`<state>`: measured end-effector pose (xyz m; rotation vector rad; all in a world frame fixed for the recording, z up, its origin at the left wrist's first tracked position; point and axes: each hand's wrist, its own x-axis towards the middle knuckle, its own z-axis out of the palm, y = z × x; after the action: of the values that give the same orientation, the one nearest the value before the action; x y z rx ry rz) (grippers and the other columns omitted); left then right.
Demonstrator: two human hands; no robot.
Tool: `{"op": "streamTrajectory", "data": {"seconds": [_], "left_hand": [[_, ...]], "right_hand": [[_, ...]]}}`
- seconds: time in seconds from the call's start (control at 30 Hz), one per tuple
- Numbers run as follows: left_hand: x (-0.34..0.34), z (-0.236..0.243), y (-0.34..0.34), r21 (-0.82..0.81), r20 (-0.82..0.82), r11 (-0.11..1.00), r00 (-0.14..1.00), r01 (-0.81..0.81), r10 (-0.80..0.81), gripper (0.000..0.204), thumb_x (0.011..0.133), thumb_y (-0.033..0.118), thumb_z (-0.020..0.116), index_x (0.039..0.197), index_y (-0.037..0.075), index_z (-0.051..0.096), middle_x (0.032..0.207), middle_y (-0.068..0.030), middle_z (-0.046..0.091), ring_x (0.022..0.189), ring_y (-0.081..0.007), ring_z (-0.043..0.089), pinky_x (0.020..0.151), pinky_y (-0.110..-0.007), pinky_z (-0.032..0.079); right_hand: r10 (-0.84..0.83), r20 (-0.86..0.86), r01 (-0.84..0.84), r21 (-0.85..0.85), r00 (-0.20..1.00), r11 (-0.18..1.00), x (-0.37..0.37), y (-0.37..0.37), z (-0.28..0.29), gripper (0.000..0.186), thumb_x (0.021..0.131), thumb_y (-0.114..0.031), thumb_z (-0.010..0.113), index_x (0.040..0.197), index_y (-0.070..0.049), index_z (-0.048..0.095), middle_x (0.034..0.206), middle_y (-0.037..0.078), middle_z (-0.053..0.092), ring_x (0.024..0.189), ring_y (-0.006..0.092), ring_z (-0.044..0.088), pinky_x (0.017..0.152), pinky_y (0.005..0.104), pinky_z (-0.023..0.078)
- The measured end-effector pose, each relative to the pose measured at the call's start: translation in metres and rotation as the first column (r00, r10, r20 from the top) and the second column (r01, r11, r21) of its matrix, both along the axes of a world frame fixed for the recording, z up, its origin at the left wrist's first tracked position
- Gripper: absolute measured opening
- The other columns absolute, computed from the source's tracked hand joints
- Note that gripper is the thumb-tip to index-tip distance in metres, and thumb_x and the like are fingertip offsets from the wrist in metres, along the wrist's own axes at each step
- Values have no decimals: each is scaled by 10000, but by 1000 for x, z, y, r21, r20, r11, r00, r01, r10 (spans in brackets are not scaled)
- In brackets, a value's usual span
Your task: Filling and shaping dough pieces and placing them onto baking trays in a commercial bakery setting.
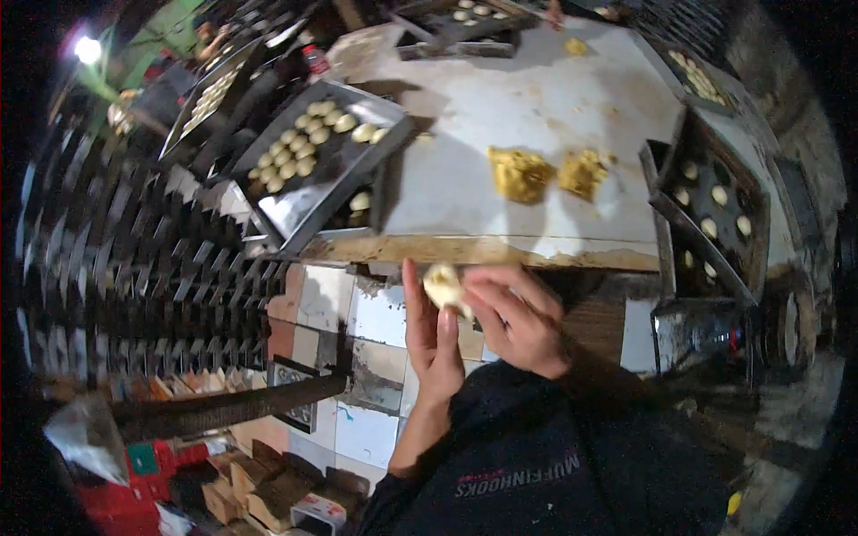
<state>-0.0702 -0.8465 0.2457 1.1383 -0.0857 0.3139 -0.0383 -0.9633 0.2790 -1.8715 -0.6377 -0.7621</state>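
Just off the near edge of the table, my left hand cradles a small pale dough piece, its fingers pointing up and its thumb against it. A little yellow shows in the middle of the dough, likely the same stuff as on the table. My right hand has its fingers bunched at the right side of the dough. Slight blur hides exactly how those fingertips grip it. Beyond my hands, a larger yellow filling mound and a smaller crumbly yellow mound lie on the white table.
At left, a metal tray with rows of dough balls overlaps another tray. Stacked dark trays with several dough balls stand at right. More trays lie at the far side. Dark slatted racks fill the left; boxes sit below.
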Motion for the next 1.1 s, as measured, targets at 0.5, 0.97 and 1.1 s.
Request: {"op": "streamTrajectory", "data": {"seconds": [0.5, 0.97, 1.1], "left_hand": [[-110, -2, 74, 693, 339, 522, 864, -498, 373, 453, 803, 142, 706, 1244, 111, 609, 1078, -173, 508, 951, -286, 530, 796, -327, 485], [-21, 23, -94, 321, 409, 947, 906, -27, -113, 326, 891, 295, 624, 1043, 11, 573, 1048, -118, 472, 995, -235, 435, 867, -358, 380], [2, 46, -209, 183, 242, 980, 970, -79, 33, 840, 708, 475, 799, 1264, -27, 420, 1113, -100, 431, 961, -186, 444, 821, -293, 388]], "right_hand": [[358, -344, -429, -157, 868, 889, -85, 64, 41, 277, 694, -85, 809, 929, 18, 705, 907, 123, 679, 745, 211, 670, 674, 293, 544], [175, -154, -155, 133, 972, 979, -77, -123, 27, 274, 722, 4, 754, 984, 0, 674, 1025, 167, 655, 849, 213, 661, 723, 298, 535], [-37, 60, 30, 109, 998, 994, -55, -213, 10, 333, 725, -59, 781, 1042, -75, 682, 1058, 113, 661, 929, 257, 662, 795, 322, 538]]}}
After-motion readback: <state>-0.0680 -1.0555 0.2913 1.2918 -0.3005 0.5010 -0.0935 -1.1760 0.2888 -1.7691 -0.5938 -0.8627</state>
